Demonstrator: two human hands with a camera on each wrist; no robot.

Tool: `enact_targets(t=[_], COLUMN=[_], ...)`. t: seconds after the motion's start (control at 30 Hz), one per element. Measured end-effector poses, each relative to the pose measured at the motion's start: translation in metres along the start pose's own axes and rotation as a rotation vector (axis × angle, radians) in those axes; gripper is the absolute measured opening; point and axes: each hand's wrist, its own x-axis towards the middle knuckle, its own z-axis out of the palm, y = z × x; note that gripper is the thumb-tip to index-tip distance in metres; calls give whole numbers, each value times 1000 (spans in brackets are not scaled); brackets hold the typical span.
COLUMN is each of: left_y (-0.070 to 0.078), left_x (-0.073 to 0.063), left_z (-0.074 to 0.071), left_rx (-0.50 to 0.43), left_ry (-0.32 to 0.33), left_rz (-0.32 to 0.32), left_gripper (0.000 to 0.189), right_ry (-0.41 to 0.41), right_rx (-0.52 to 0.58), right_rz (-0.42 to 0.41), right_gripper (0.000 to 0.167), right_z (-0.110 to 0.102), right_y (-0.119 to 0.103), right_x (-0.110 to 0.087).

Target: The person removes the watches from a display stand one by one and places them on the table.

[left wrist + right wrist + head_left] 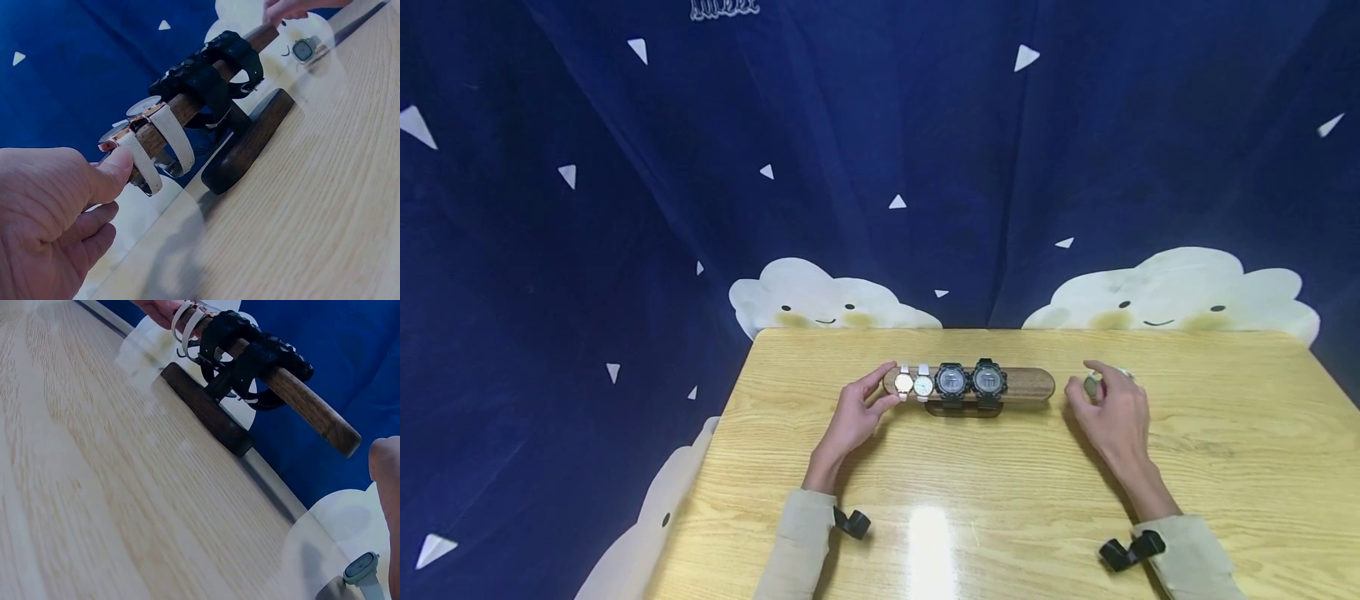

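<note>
A wooden watch stand stands on the table and carries two white-strapped watches and two black digital watches. At its left end, my left hand pinches the outermost white-strapped watch, thumb against the strap and case. Beside it sits the second white-strapped watch. The black watches are mid-bar. My right hand hovers right of the stand, thumb and index curved apart with nothing visible between them. Under it on the table is a pale green watch, partly covered by the hand in the head view.
The wooden table reaches back to a dark blue curtain with white triangles and cloud shapes. The stand's bar rises above its dark base. Black straps with small devices sit on both wrists.
</note>
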Motion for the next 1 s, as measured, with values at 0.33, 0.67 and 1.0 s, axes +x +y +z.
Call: enact_targets(t=[0.33,0.67,1.0], left_y=[-1,-25,-32], left_x=[0,6,6], left_z=[0,2,-2], left_rx=[-1,19,9], left_ry=[2,7,-17], left_rz=[23,-4,27], left_gripper=[56,57,57], right_ry=[-1,-1,-21], right_rx=[57,74,70], right_rz=[-20,-104,-127], right_gripper=[31,31,34], right_z=[-1,0,2], right_y=[-9,-15,-13], right_x=[2,2,3])
